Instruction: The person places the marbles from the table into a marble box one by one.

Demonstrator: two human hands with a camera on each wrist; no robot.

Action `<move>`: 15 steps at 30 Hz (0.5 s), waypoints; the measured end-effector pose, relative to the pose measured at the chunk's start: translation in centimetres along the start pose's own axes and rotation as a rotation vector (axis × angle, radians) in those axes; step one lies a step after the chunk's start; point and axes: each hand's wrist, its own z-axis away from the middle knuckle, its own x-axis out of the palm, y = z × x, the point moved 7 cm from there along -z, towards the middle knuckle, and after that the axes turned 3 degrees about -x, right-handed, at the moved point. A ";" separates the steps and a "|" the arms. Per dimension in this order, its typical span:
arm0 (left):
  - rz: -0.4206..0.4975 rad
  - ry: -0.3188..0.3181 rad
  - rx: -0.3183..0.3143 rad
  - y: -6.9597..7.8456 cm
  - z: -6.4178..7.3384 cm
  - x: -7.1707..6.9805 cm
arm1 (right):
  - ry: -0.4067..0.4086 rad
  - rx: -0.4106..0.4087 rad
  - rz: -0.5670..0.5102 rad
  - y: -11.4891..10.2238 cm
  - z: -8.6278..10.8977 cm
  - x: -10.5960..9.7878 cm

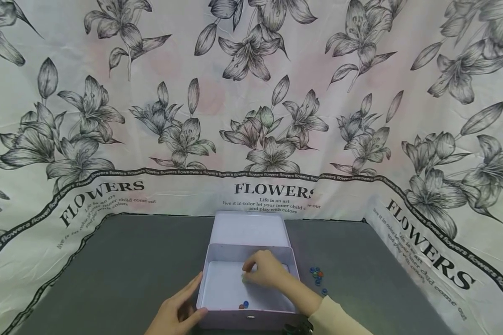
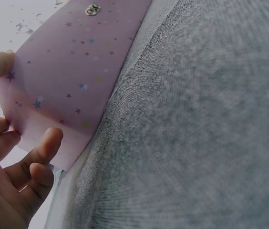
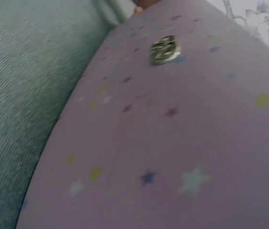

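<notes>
A hinged tin box [image 1: 230,318] stands with its lid [image 1: 249,229] tipped back. In both wrist views its outside is pink with small stars and a metal clasp [image 3: 165,50]. My left hand [image 1: 178,307] holds the box's front left corner, thumb at the front rim and fingers along the side wall. Inside the box, my right hand [image 1: 266,270] points its fingertips down and pinches a small greenish marble [image 1: 243,278], mostly hidden by the fingers. A blue marble [image 1: 246,304] and a reddish marble [image 1: 241,306] lie by the inner front wall.
Several blue, green and orange marbles [image 1: 316,273] lie on the grey cloth [image 1: 151,260] to the right of the box. One blue marble [image 1: 324,291] sits closer to me. A flower-printed curtain [image 1: 184,195] encloses the table's back and sides.
</notes>
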 end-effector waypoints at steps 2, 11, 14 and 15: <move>0.002 -0.001 0.000 0.1 0.1 0.0 | 0.024 0.018 -0.031 0.2 0.1 -0.3; 0.010 -0.012 -0.021 0.1 0.1 0.2 | 0.195 0.029 -0.175 0.0 0.5 -2.7; 0.014 -0.016 -0.033 0.1 0.1 0.3 | 0.243 0.010 -0.221 -0.2 0.7 -3.6; 0.017 -0.017 -0.037 0.0 0.1 0.3 | 0.258 0.005 -0.235 -0.3 0.8 -3.9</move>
